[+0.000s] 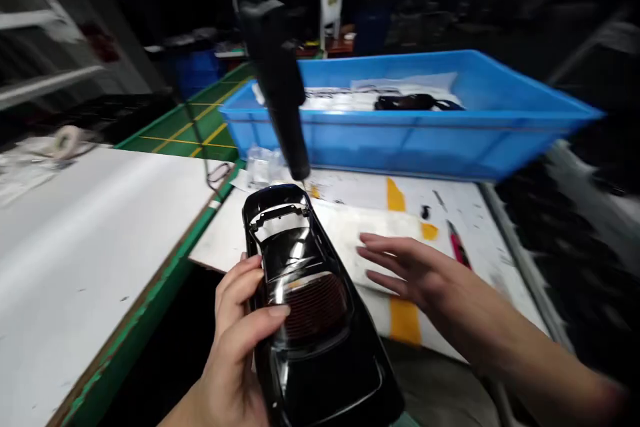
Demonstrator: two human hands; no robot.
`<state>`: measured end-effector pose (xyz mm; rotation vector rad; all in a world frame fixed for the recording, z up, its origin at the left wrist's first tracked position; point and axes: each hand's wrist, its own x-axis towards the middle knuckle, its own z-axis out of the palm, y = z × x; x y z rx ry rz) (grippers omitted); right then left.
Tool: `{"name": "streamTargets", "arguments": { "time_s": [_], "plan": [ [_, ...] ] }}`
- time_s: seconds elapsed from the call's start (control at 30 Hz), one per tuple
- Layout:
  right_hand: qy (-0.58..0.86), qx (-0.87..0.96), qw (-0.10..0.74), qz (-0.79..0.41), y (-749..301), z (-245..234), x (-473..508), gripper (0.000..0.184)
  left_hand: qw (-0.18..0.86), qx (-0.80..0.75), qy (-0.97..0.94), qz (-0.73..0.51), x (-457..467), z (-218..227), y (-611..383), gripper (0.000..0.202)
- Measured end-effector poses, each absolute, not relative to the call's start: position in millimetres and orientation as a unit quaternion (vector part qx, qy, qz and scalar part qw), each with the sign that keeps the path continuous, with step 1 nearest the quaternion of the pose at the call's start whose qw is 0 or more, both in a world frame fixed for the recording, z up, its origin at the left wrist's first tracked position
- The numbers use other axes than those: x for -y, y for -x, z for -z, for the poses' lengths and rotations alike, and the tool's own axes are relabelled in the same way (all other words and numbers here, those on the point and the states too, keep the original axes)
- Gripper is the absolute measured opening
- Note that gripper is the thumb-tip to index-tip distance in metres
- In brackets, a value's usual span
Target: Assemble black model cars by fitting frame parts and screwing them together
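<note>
At six o'clock I have the car body (317, 307), left hand (237, 347) curled around its nine-o'clock side, seemingly a positioning step, right hand (425, 273) loosely spread and empty at two, driver (283, 87) at twelve, so the next move calls for steadiness.

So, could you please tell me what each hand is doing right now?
Left hand: closed around the side of the glossy black car body, holding it.
Right hand: open, fingers extended, holding nothing.
</note>
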<state>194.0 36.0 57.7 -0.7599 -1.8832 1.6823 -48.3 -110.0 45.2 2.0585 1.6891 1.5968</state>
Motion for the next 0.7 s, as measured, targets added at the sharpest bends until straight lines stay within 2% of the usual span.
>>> {"name": "streamTargets", "arguments": {
  "time_s": [0.1, 0.17, 0.3, 0.47, 0.6, 0.7],
  "plan": [
    [0.289, 0.617, 0.188, -0.707, -192.9, -77.0, -33.8, 0.042, 0.074, -0.501, -0.727, -0.463, 92.0, -31.2, 18.6, 0.093],
    [0.323, 0.598, 0.181, -0.711, -193.2, -82.8, -33.1, 0.035, 0.093, -0.479, -0.746, -0.453, 78.8, -20.3, 5.3, 0.104],
    [0.406, 0.553, 0.211, -0.697, -198.5, -69.6, -32.3, 0.035, 0.103, -0.435, -0.782, -0.434, 55.9, -2.9, -2.7, 0.105],
    [0.422, 0.538, 0.256, -0.683, -197.5, -37.7, -41.1, 0.033, 0.138, -0.426, -0.810, -0.379, 40.7, 10.1, 6.2, 0.102],
    [0.464, 0.626, 0.271, -0.565, -193.3, -19.0, -49.2, 0.026, 0.165, -0.449, -0.805, -0.350, 35.4, 20.0, 13.7, 0.097],
    [0.489, 0.661, 0.251, -0.511, -194.0, -14.3, -55.2, 0.024, 0.206, -0.467, -0.801, -0.314, 32.6, 23.6, 21.8, 0.106]
  ]
}}
